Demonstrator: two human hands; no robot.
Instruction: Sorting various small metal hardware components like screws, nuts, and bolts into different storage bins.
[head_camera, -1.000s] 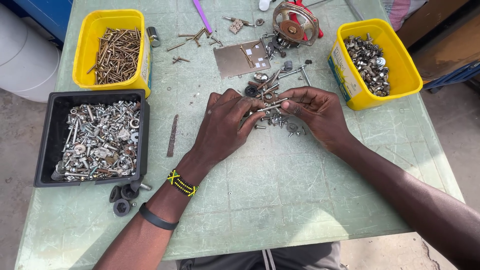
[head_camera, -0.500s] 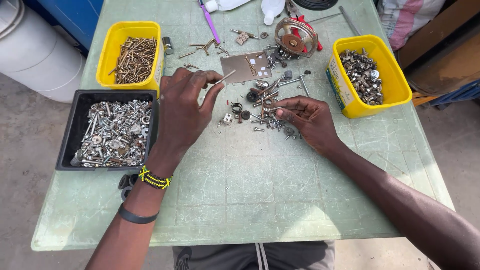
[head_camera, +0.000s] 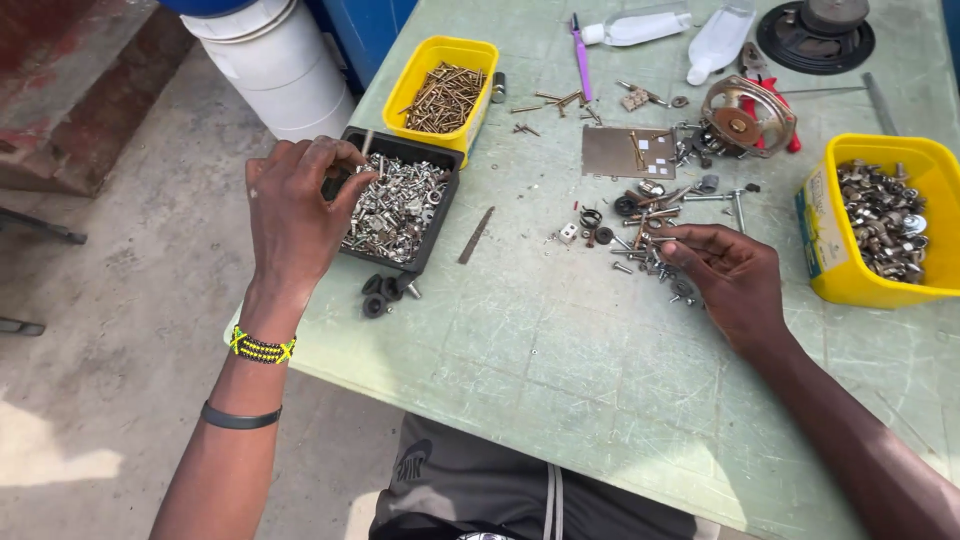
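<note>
On the green table, the left hand, pinching a small screw over the black tray at the edge, may drop it to the floor; the right hand rests curled on loose hardware.

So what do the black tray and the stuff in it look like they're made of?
Black tray: probably plastic, judging by its matte, thin moulded rim. Its screws and bolts: metal, likely plated steel, bright silver and glinting. The left hand holds a thin metal piece over them.
</note>
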